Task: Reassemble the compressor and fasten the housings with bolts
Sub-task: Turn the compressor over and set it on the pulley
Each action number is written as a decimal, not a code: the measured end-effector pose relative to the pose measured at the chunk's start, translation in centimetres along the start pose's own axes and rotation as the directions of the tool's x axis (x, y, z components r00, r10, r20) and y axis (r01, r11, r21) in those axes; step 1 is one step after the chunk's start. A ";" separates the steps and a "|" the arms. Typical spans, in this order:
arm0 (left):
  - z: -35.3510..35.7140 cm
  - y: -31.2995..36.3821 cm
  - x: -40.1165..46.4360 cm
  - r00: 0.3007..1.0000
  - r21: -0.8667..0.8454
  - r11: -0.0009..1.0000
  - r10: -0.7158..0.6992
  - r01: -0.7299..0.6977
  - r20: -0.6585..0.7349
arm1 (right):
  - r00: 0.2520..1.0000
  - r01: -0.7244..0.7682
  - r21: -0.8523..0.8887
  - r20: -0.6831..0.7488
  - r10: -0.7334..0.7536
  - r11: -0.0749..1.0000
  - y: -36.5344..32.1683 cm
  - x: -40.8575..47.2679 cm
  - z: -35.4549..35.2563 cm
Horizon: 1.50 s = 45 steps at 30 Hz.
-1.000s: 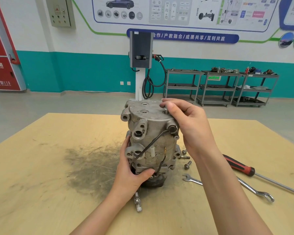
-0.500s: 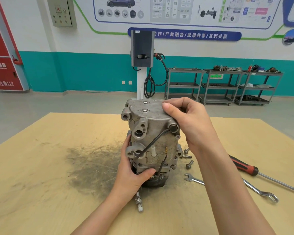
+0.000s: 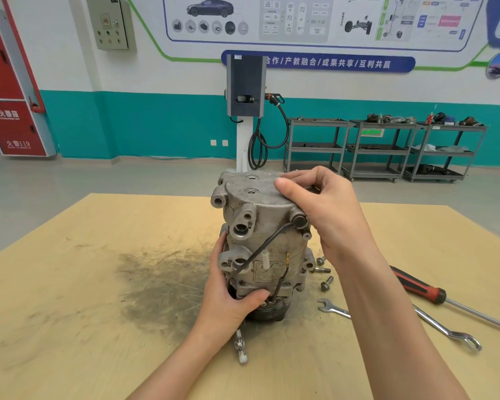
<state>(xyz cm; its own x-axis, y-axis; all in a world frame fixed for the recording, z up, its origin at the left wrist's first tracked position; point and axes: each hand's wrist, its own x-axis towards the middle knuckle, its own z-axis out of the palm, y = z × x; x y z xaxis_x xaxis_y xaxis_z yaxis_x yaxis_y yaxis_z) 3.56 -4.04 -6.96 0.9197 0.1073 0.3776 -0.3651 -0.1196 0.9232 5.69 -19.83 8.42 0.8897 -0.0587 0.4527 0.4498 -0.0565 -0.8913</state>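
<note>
A grey metal compressor [image 3: 260,226] stands upright on the wooden table [image 3: 84,298], pulley end down, with a black wire running down its front. My left hand [image 3: 231,295] grips its lower body from the left, thumb across the front. My right hand [image 3: 321,206] sits at the top right edge of the upper housing, thumb on the cover and fingers curled over something small that I cannot make out. Three loose bolts [image 3: 325,274] lie on the table just right of the compressor.
A combination wrench [image 3: 401,321] and a red-handled screwdriver [image 3: 422,287] lie to the right. A white connector [image 3: 241,347] on a wire lies in front of the compressor. A dark grease smear [image 3: 162,281] marks the table to the left. Shelving carts stand far behind.
My right thumb has slid a little across the top cover and the fingers have shifted at the rim. The left hand and the compressor have stayed put.
</note>
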 end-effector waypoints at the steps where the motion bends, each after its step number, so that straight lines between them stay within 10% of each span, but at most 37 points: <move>1: 0.0 0.0 0.0 1.000 0.003 1.000 0.003 -0.003 0.001 | 1.000 0.002 -0.002 0.013 -0.002 1.000 -0.1 0.0 0.0; 6: 0.0 0.1 0.0 1.000 -0.014 1.000 0.012 -0.012 -0.003 | 0.968 -0.047 0.087 0.251 0.024 0.995 -0.2 0.0 -1.6; 13: 0.1 -0.2 0.1 1.000 0.005 1.000 0.019 -0.018 -0.010 | 0.999 -0.022 0.105 0.037 0.018 0.994 0.0 0.0 -0.3; 19: 0.0 0.0 0.0 1.000 -0.017 0.999 0.028 -0.028 -0.002 | 0.971 -0.091 0.119 0.232 0.061 0.989 -0.4 0.0 -1.7; 25: 0.1 0.2 0.1 0.999 -0.019 0.999 0.049 -0.049 -0.005 | 1.000 -0.015 0.098 0.025 0.013 0.995 0.0 -0.1 -0.3; 31: 0.0 0.5 0.0 0.998 -0.014 0.998 0.056 -0.056 -0.006 | 0.973 -0.076 0.126 0.225 0.046 0.989 -0.3 -0.1 -1.5; 37: 0.1 0.3 0.0 0.998 -0.003 0.998 0.056 -0.056 -0.010 | 0.999 -0.006 0.152 0.032 0.001 0.988 0.1 -0.1 -0.3; 45: 0.0 0.6 -0.1 0.999 -0.028 0.998 0.054 -0.054 -0.002 | 0.986 -0.059 0.144 0.165 0.034 0.988 -0.2 -0.1 -0.9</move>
<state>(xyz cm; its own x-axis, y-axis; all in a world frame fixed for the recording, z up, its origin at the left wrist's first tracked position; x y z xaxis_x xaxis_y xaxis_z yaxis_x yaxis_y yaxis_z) 3.32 -4.15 -6.47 0.8983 0.1031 0.4271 -0.4182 -0.0977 0.9031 5.44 -20.75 8.54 0.9053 0.1047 0.4117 0.4035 0.0915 -0.9104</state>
